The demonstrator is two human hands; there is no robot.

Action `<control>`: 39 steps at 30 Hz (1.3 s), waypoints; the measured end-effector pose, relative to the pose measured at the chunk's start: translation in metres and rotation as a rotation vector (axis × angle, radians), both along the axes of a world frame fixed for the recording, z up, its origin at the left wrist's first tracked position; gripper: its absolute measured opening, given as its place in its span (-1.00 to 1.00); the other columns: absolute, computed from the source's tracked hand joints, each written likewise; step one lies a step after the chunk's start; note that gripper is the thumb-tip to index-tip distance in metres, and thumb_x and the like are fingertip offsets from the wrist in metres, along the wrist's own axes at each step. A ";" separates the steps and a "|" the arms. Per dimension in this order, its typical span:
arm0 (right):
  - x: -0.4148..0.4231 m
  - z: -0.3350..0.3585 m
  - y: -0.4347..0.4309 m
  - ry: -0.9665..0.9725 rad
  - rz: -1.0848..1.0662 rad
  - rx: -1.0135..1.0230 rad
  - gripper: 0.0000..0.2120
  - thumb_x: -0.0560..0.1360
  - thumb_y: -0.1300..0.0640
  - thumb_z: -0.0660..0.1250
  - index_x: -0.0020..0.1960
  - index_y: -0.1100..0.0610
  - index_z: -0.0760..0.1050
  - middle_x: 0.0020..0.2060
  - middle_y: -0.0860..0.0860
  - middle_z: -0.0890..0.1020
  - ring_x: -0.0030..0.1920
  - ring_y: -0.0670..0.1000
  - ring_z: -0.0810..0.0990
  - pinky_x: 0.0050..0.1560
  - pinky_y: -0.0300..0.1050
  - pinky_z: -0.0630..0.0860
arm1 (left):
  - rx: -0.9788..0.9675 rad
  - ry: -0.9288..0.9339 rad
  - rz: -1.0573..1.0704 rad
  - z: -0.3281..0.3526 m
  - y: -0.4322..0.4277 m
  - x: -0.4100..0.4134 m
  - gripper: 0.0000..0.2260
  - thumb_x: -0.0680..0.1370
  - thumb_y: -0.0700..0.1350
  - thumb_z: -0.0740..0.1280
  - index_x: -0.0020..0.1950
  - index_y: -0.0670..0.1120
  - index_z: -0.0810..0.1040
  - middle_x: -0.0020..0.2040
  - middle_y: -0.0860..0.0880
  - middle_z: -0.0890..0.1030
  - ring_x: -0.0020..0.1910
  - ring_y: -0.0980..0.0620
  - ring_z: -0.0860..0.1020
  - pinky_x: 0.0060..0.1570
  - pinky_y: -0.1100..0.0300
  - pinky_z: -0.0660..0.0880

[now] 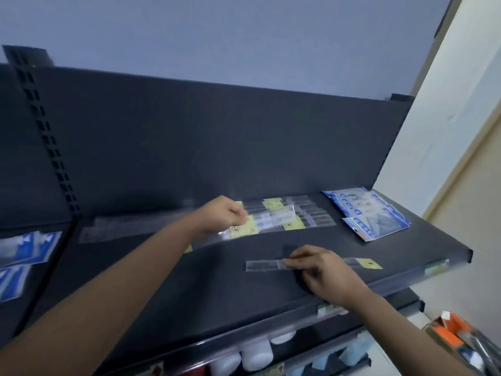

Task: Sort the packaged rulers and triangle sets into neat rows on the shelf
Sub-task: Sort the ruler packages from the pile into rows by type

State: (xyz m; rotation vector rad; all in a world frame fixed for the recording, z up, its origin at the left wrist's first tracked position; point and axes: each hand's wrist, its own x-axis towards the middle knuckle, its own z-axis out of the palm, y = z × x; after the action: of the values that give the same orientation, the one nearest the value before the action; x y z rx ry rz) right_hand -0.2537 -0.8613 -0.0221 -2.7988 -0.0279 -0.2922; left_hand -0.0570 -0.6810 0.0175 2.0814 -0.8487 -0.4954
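Head view: sorting is partway, call it half done.

Done so far, judging by layout:
- triangle sets [374,218], blue-and-white packs, fanned in an overlapping pile at the back right corner of the shelf [189,280]. Grouped, but not squared up.
- ruler packs [303,215] stacked mid-shelf along the back edge, roughly parallel, yellow header cards not lined up.
- long rulers [127,227] lie end to end toward the back left, blurred.

In hand:
- left hand [221,215] has its fingers curled onto a yellow-carded pack [244,229] at the left end of the ruler stack. Looks like a pinch on the card end; motion blur hides the exact contact.
- right hand [320,270] pinches a loose ruler [264,266] lying flat near the front edge, right of centre, well apart from the stack.

Left to do: move the loose ruler into the row, align the header cards, straighten the triangle pile.

Rulers are clear flat strips in glossy sleeves with a yellow card at one end. Thin and slippery, likely hard to lift off the flat shelf.

More blue packs [24,251] sit on the neighbouring shelf bay to the left.
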 end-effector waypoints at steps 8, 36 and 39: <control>0.023 -0.008 -0.073 0.020 0.054 0.092 -0.56 0.39 0.41 0.22 0.10 0.05 0.65 0.09 -0.04 0.59 0.10 -0.08 0.57 0.07 -0.36 0.43 | 0.021 -0.065 -0.023 -0.032 -0.115 0.001 -0.96 0.45 -0.18 0.48 -0.15 -0.04 0.67 -0.26 0.20 0.59 -0.21 0.27 0.55 -0.16 0.39 0.45; 0.041 0.004 -0.118 -0.459 0.715 0.052 -0.72 0.30 0.37 0.31 -0.20 0.06 0.68 -0.05 0.01 0.64 0.06 0.01 0.56 0.35 -0.07 0.28 | -0.174 0.308 0.297 0.000 -0.115 -0.071 -0.68 0.47 0.08 0.38 0.09 -0.10 0.61 -0.01 -0.03 0.69 -0.13 0.09 0.61 0.01 0.19 0.56; 0.045 0.003 -0.110 -0.483 0.712 0.130 -0.71 0.34 0.33 0.20 -0.25 0.09 0.66 0.04 0.06 0.62 0.21 0.00 0.46 0.38 -0.13 0.23 | -0.281 0.490 0.196 0.002 -0.117 -0.070 -0.60 0.43 -0.01 0.43 0.21 -0.14 0.53 -0.05 -0.05 0.68 -0.15 0.07 0.62 -0.11 0.27 0.55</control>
State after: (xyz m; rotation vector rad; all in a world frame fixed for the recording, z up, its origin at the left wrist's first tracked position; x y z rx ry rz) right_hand -0.2084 -0.9710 -0.0186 -2.3290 -1.0360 -0.7294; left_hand -0.1272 -0.7979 0.0195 1.6610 -0.3948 -0.6973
